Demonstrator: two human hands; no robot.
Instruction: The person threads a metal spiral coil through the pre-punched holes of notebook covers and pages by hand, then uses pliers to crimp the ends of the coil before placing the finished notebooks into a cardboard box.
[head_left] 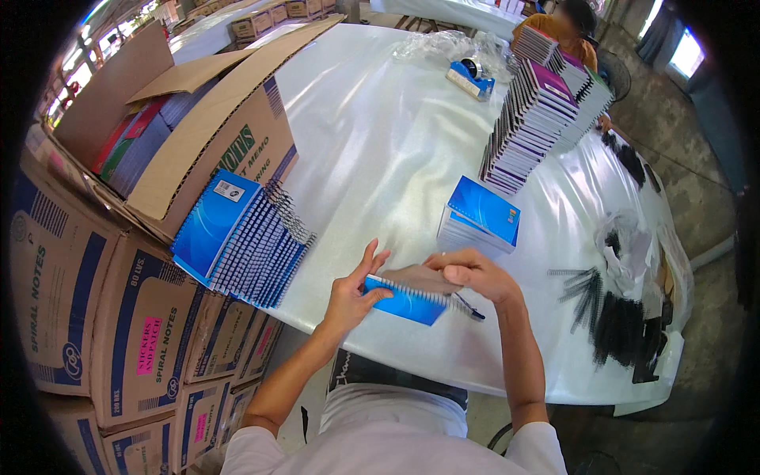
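A small blue spiral notebook (pixel 412 307) is at the table's near edge in front of me, its coil along the upper side. My left hand (pixel 354 294) grips its left end, thumb on the blue cover and fingers raised behind. My right hand (pixel 480 274) is closed on a grey-brown sheet (pixel 416 279), seemingly the notebook's back cover, folded up beyond the coil and blurred. Below the right hand shows a slim dark pen-like thing (pixel 470 309); whether the hand holds it I cannot tell. A short stack of blue notebooks (pixel 484 210) stands just beyond.
At left, blue coil-bound notebooks (pixel 253 245) lean by an open carton (pixel 214 150), above stacked cartons (pixel 150 332). Tall notebook piles (pixel 532 119), a blue tape dispenser (pixel 473 79) and a person (pixel 554 32) are at far right. Loose black coils (pixel 617 324) lie at right.
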